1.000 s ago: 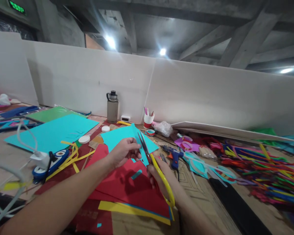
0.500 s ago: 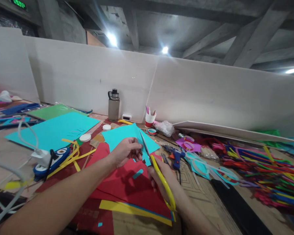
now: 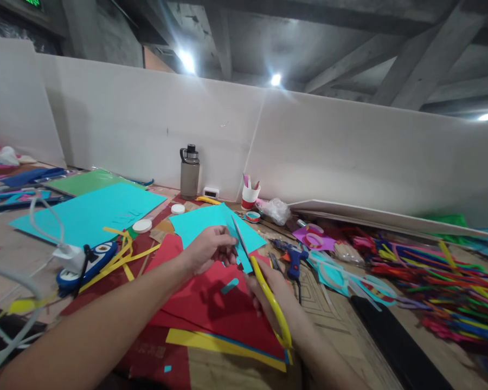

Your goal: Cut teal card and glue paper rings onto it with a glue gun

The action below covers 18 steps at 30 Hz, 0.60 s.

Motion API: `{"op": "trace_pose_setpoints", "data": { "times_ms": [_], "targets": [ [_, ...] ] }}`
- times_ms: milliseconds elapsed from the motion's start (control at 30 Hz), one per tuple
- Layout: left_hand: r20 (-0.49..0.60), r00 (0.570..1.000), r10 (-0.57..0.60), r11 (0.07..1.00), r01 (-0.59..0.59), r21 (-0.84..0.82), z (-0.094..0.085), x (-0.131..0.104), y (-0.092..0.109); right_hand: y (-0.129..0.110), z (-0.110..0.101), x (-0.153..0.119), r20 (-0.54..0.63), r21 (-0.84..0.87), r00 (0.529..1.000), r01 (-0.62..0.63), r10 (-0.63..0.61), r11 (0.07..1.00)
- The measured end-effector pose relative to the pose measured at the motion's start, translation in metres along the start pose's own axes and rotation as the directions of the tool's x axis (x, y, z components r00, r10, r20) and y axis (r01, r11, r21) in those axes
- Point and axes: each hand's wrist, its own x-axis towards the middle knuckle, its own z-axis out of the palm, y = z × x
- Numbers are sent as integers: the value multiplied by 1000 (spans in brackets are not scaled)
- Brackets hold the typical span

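Observation:
My right hand (image 3: 270, 287) is closed around yellow-handled scissors (image 3: 271, 300), whose blades point up and away from me. The fingers of my left hand (image 3: 213, 250) are pinched on a small piece of light-blue paper (image 3: 245, 263) beside the blades; the exact grip is partly hidden. Beneath both hands lie sheets of red paper (image 3: 199, 303), and on them rests a short blue strip with a rounded end (image 3: 230, 286). A larger light-blue sheet (image 3: 199, 219) lies just beyond, behind the blades.
A blue glue gun (image 3: 295, 260) lies right of my hands, near paper rings (image 3: 333, 276) and a heap of pipe cleaners (image 3: 443, 281). Yellow strips (image 3: 124, 254) and a power strip (image 3: 87, 265) are at left. A bottle (image 3: 190, 179) and a pen cup (image 3: 250, 196) stand by the white partition.
The view has shifted slightly. Both hands stay in nearly the same place, with the scissors still in my right hand and the blue piece by the blades slightly turned.

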Motion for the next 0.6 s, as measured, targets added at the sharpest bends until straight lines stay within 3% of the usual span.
{"op": "trace_pose_setpoints", "data": {
  "times_ms": [333, 600],
  "targets": [
    [36, 999, 10, 1000, -9, -17, -5, 3, -3, 4, 0, 0, 19, -44, 997, 77, -76, 996],
    [29, 1000, -5, 1000, 5, -15, -5, 2, -1, 1, 1, 0, 28, -33, 998, 51, -50, 998]
  ]
}}
